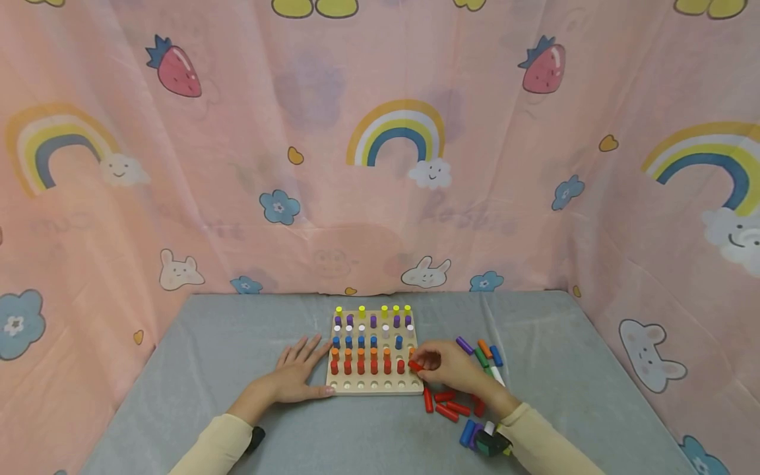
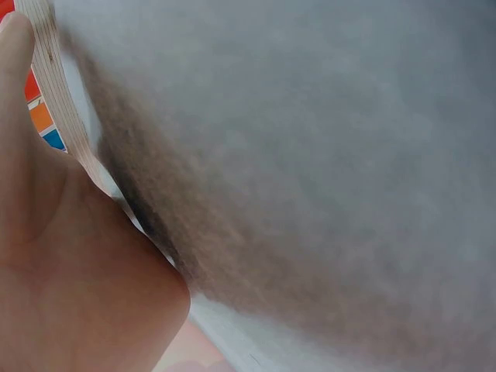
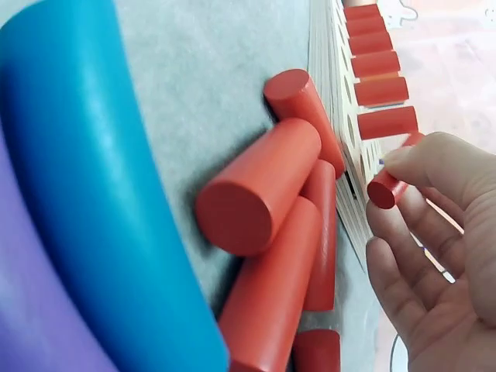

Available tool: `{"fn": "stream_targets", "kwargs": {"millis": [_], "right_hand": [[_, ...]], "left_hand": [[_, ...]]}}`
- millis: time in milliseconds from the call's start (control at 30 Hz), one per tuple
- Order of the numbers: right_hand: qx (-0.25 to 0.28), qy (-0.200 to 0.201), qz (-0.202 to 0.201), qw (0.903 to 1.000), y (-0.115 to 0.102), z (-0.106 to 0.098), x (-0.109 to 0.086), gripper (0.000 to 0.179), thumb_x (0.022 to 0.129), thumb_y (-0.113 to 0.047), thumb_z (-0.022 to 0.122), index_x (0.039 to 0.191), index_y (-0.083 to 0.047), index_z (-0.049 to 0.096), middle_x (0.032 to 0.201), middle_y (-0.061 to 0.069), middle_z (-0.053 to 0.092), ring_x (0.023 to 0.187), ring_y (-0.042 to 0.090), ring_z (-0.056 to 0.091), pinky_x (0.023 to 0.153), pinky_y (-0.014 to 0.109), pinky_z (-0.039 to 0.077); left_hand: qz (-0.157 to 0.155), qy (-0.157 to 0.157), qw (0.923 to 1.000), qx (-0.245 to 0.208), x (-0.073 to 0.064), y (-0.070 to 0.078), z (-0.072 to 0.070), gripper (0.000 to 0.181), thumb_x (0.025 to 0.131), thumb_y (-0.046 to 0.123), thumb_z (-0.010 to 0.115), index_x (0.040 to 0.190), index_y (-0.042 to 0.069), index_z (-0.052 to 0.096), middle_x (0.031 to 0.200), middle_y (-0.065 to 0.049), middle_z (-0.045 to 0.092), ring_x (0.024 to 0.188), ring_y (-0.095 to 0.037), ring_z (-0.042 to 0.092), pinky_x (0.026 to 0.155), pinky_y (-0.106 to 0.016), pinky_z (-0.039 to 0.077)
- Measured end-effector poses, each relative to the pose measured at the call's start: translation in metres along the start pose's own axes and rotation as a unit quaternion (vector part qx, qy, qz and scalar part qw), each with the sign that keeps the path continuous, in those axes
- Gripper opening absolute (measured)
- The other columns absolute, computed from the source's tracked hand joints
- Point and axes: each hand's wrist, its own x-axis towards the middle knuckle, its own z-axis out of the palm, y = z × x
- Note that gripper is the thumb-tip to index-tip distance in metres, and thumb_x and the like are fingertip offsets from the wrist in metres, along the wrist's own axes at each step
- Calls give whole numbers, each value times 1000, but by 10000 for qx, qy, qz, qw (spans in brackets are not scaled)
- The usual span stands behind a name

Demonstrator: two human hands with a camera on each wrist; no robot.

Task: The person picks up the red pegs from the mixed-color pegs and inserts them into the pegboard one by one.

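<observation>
Pegboard lying between a left hand and a right hand that is pinching a red peg

The wooden pegboard is lying flat on a desk covered in grey cloth. At its left side, the left hand is resting with fingers straight and spread, the thumb touching the near left corner. At its right side, the right hand is grasping one short red peg between thumb and fingertips, holding it tilted at the right end of the red row; whether the peg is touching its hole cannot be told.

Six standing red pegs are filling the rest of that row. Beyond them, from near to far, orange pegs, blue pegs, white pegs, purple pegs and yellow pegs are standing in rows. Round holes are showing along the near edge.

Right of the pegboard, loose red pegs are lying in a cluster, nearer than the right hand. Farther right, a loose purple peg, an orange one, a green one and a blue one are lying close together. Behind the desk, a pink curtain is hanging, printed with rainbows, strawberries and rabbits.
</observation>
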Motion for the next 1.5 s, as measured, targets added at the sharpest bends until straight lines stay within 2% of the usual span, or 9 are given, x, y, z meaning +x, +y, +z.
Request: {"fn": "stream_targets", "kwargs": {"millis": [233,400,567,800,967,1200,1500], "right_hand": [[66,384,52,9992,-3,6,1,21,83,-11,77,100,-18,67,91,-5,67,79,5,60,72,18,53],[169,527,14,9985,-4,9,1,26,82,-9,78,105,-18,68,96,-3,68,82,7,62,74,19,54],[240,619,45,9978,-4,10,0,26,83,-10,77,107,-17,70,99,-2,70,82,7,63,74,18,54],[515,772,43,9957,0,13,-1,23,85,-13,77,107,-15,70,100,1,73,83,6,66,75,18,56],[635,820,-2,9946,0,15,-3,21,85,-13,77,105,-13,71,100,3,73,85,10,68,75,18,56],[637,810,-104,9946,1,17,-4,19,85,-12,77,103,-12,71,99,5,74,84,9,69,74,18,56],[477,804,-73,9956,4,19,-6,18,85,-12,77,102,-13,71,98,5,74,80,3,67,71,19,55]], "left_hand": [[158,33,9996,-220,-3,4,-5,102,80,77,58,160,28,18,167,-14,12,153,-45,5,117,-71,1],[82,-29,9998,-169,-2,5,-5,102,81,78,57,160,28,17,168,-13,10,153,-44,3,118,-71,1],[-66,-167,9998,-85,-3,10,-9,102,82,73,60,160,23,19,168,-12,10,155,-42,4,120,-68,2],[-8,-140,9999,-62,-4,11,-11,100,83,71,61,160,22,19,168,-14,11,154,-43,5,119,-69,2],[-43,-140,9999,-33,-4,9,-10,101,82,72,61,159,23,20,168,-13,11,154,-42,4,120,-68,2],[-110,-12,9999,64,5,-4,4,104,79,76,60,160,27,17,169,-6,8,156,-36,1,122,-65,0],[-48,-43,10000,30,1,2,-2,103,80,76,59,160,26,18,169,-10,10,155,-40,3,120,-67,1]]}}
